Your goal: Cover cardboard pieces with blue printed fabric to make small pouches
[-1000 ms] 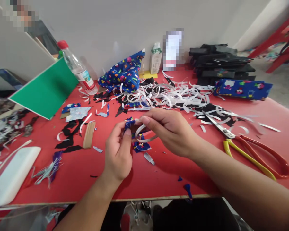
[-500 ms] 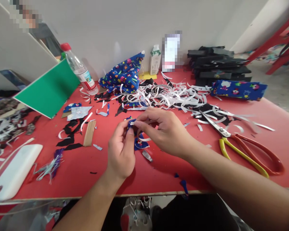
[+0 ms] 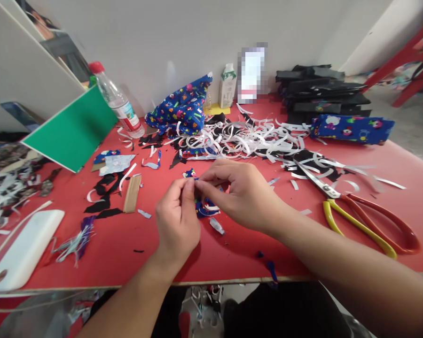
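Note:
Both hands meet over the middle of the red table. My left hand (image 3: 178, 218) is closed, its thumb and forefinger pinching the edge of a small piece of blue patterned fabric (image 3: 205, 211). Against those fingertips, my right hand (image 3: 245, 197) pinches at the same spot; a white strip (image 3: 214, 207) curls below its fingers. Most of what lies between the fingertips is hidden. Another blue patterned scrap (image 3: 189, 173) shows just beyond my left hand, and a grey scrap (image 3: 217, 226) lies below the fabric.
Open scissors (image 3: 333, 192) with red and yellow handles lie at right. Behind my hands is a heap of white strips (image 3: 246, 138). A plastic bottle (image 3: 121, 108), a green board (image 3: 72, 129), a carton (image 3: 227, 87) and black folded bundles (image 3: 313, 91) stand farther back. A white handled board (image 3: 24, 249) is at left.
My fingertips have drawn closer together, and the white end that showed between them is now covered. The view has shifted slightly; the table things stay in place.

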Motion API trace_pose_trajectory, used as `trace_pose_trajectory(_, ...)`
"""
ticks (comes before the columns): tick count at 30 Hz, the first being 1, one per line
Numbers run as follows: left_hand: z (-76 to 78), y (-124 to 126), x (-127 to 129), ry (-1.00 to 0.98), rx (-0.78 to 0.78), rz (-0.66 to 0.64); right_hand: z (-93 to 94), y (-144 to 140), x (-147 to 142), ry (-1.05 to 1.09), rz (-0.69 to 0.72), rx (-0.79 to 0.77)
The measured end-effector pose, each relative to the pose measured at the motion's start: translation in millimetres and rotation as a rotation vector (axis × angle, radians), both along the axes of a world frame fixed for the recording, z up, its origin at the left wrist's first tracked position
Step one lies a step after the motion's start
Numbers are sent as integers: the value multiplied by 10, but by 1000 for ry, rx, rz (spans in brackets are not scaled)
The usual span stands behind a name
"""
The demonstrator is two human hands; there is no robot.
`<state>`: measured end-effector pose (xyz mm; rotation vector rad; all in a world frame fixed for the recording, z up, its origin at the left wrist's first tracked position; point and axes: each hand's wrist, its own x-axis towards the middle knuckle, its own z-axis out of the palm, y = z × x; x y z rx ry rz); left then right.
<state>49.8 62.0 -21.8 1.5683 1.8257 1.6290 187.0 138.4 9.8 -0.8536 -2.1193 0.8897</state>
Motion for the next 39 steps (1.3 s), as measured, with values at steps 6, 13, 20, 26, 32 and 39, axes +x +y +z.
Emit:
trace_pose_trajectory(6, -52, 39, 21, 88, 23, 31, 110, -62, 41, -218, -103, 53)
trace_pose_trajectory(13, -1, 62, -34, 27, -19, 177, 108, 82, 100, -222, -367, 15)
trace_pose_trajectory(20, 36, 30, -32, -52, -7, 163, 87, 124, 71, -161, -356, -104)
trace_pose_trajectory(26, 47, 5, -24, -134, 0, 111, 71, 137, 60, -168, -373, -105)
trace_pose_trajectory(32, 81, 1, -13, -184, 40, 101, 53, 129, 61, -138, -373, -12)
trace_pose_trajectory(39, 49, 30, -21, -232, 111, 187, 64, 27, 103, -57, -443, 290)
